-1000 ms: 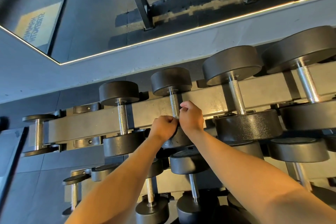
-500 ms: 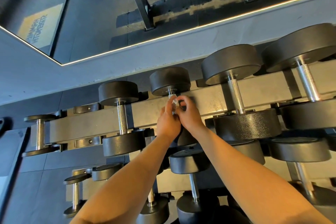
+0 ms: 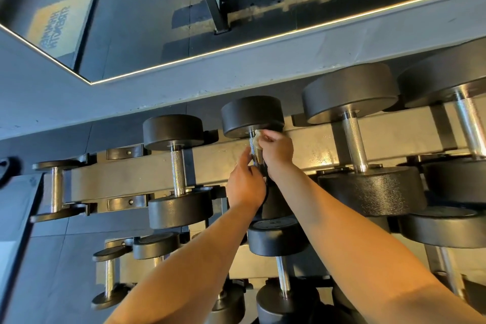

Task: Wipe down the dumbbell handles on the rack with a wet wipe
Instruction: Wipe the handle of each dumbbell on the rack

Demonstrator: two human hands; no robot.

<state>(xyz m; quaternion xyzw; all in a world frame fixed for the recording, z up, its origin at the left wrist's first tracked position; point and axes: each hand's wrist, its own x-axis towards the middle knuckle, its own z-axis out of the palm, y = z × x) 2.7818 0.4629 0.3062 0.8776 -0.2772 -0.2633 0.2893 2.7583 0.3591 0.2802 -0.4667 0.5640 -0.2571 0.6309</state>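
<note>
A black dumbbell (image 3: 252,116) lies across the top tier of the rack (image 3: 126,179), its chrome handle (image 3: 253,148) running towards me. My right hand (image 3: 276,152) pinches a small white wet wipe (image 3: 259,137) against the far end of that handle, just under the far weight head. My left hand (image 3: 244,184) curls round the near end of the same handle from the left. The near weight head is mostly hidden behind both wrists.
More dumbbells lie on the top tier: smaller ones to the left (image 3: 176,160), larger ones to the right (image 3: 355,144). A lower tier holds further dumbbells (image 3: 278,242). A wall mirror (image 3: 157,8) above reflects the gym floor and a person's shoes.
My right hand has slid the wipe up the handle from its near part to the far end by the weight head. My left hand rose with it, then dropped back nearer.
</note>
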